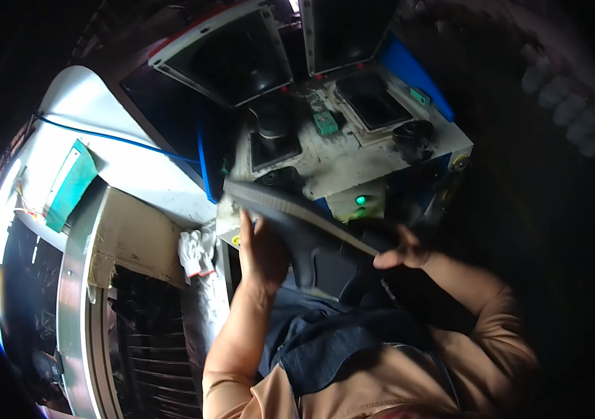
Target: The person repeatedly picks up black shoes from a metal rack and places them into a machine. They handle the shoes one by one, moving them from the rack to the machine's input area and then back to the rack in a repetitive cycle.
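Observation:
A dark shoe (304, 244) with a pale sole edge lies on its side in the air, held between both hands in front of my body. My left hand (264, 257) closes on its left end, thumb and finger raised along the edge; part of the grip is hidden behind the shoe. My right hand (406, 251) grips the other end, its fingers bent at the sole edge. Just beyond the shoe stands a press machine (339, 167) with two framed lids (224, 59) tilted up. A black block (269, 129) sits on its left bed.
A lit green button (361, 200) is on the machine's front. Small green blocks (325, 123) lie on its top. White gloves (197, 253) rest to the left, beside a worn beige box (133, 234) and a metal-edged conveyor-like frame (77, 335). A blue hose (116, 140) crosses a white panel.

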Action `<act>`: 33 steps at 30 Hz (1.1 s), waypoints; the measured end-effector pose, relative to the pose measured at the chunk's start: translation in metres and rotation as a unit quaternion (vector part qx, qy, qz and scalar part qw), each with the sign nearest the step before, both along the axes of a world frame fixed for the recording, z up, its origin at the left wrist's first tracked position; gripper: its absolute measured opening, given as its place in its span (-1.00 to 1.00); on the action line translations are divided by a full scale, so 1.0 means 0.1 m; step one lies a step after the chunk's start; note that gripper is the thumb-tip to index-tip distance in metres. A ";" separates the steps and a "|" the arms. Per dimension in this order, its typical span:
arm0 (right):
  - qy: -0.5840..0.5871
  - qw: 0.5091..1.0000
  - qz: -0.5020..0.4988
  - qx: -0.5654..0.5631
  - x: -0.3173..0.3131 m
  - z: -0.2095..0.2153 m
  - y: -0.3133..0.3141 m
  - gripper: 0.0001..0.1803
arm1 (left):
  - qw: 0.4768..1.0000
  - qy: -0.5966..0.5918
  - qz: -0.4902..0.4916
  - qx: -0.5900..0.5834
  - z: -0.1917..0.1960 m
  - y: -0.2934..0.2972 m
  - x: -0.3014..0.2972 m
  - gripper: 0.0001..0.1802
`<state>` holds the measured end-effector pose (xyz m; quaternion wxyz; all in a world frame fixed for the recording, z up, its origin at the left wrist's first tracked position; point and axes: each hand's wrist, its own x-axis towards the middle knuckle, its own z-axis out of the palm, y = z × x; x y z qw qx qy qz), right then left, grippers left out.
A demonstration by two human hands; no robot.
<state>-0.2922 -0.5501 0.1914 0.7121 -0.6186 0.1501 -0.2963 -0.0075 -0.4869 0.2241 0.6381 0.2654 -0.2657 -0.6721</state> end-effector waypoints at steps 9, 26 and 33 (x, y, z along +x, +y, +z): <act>-0.070 0.963 -0.254 0.055 -0.72 0.55 -0.85 -0.61 | 0.849 -0.487 0.200 0.049 -0.87 -0.07 0.82 -0.65; 0.323 0.806 -0.449 -0.212 -0.17 0.81 -3.72 -0.15 | 0.367 -0.817 0.356 0.266 -2.47 1.19 2.18 -0.72; 0.430 0.749 -0.423 -0.273 0.16 0.66 -4.12 -0.19 | 0.375 -0.808 0.357 0.280 -2.45 1.24 2.18 -0.70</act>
